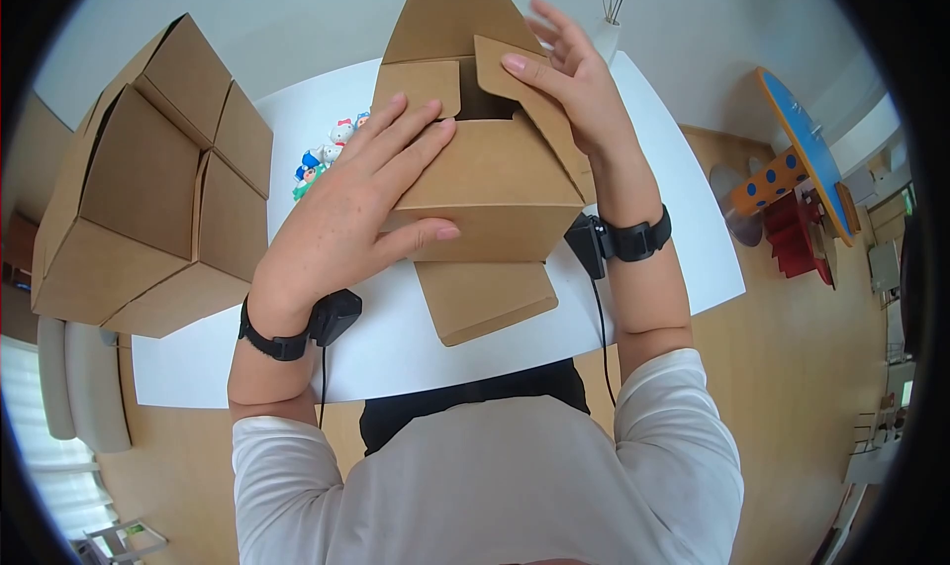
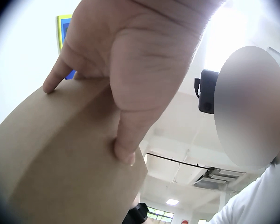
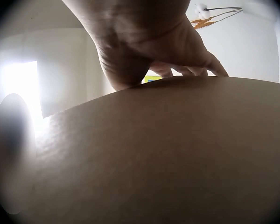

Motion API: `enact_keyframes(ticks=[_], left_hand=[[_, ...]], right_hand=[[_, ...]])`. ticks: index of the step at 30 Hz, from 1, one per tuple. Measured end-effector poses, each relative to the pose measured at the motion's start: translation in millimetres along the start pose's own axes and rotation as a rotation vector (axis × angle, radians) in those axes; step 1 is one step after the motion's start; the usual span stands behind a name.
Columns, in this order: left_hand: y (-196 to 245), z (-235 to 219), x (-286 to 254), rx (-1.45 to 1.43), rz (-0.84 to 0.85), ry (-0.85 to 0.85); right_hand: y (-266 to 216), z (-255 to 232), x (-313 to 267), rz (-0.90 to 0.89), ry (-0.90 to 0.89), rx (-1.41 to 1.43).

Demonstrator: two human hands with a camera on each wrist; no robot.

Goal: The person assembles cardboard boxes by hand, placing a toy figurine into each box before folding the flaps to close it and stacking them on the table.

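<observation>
A cardboard box (image 1: 485, 169) lies on the white table, its far flap raised, its near flap hanging toward the person, and a dark gap showing between the side flaps. The left hand (image 1: 346, 204) rests on its left part, fingers spread over the top and thumb on the near face; the left wrist view shows that thumb against the cardboard (image 2: 74, 168). At the right side flap (image 1: 529, 95) is the right hand (image 1: 594, 100), thumb on the flap and the other fingers extended beyond it. Cardboard (image 3: 168, 149) fills most of the right wrist view.
Large cardboard boxes (image 1: 148, 199) stand at the left side of the white table (image 1: 673, 268). Small figurines (image 1: 322, 159) are behind the left hand. A vase (image 1: 606, 39) with cotton stems stands at the back right. A blue round table (image 1: 807, 149) is farther right.
</observation>
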State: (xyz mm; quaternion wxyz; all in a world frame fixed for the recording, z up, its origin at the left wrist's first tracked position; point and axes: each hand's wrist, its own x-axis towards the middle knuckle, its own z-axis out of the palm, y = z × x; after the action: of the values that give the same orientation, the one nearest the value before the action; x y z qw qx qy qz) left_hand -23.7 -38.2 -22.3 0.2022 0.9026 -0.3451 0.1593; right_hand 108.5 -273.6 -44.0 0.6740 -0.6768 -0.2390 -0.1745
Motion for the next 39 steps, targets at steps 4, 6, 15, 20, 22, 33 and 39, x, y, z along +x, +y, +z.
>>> enact_keyframes(ticks=[4, 6, 15, 20, 22, 33, 39], left_hand=[[4.6, 1.2, -1.9, 0.005, -0.024, -0.002], [9.0, 1.5, -2.2, 0.006, -0.043, -0.014], [10.6, 8.3, -2.4, 0.039, -0.028, -0.063], [7.1, -5.8, -9.4, 0.029, 0.006, -0.065], [8.4, -6.4, -10.7, 0.026, 0.002, -0.060], [12.4, -2.9, -6.7, 0.063, 0.010, -0.080], [11.5, 1.6, -7.1, 0.085, 0.023, -0.103]], right_hand=[[-10.0, -7.0, -2.1, 0.284, -0.281, 0.265], [-2.2, -7.0, -2.4, 0.277, -0.292, 0.301], [13.4, -26.0, 8.3, 0.232, -0.436, 0.158], [11.0, -37.4, 14.0, 0.106, -0.540, -0.021], [-0.7, -33.0, 10.7, 0.188, -0.493, -0.160], [-51.0, 16.7, 66.2, 0.029, -1.310, -0.999], [-48.2, 37.8, 51.4, 0.157, -1.198, -1.086]])
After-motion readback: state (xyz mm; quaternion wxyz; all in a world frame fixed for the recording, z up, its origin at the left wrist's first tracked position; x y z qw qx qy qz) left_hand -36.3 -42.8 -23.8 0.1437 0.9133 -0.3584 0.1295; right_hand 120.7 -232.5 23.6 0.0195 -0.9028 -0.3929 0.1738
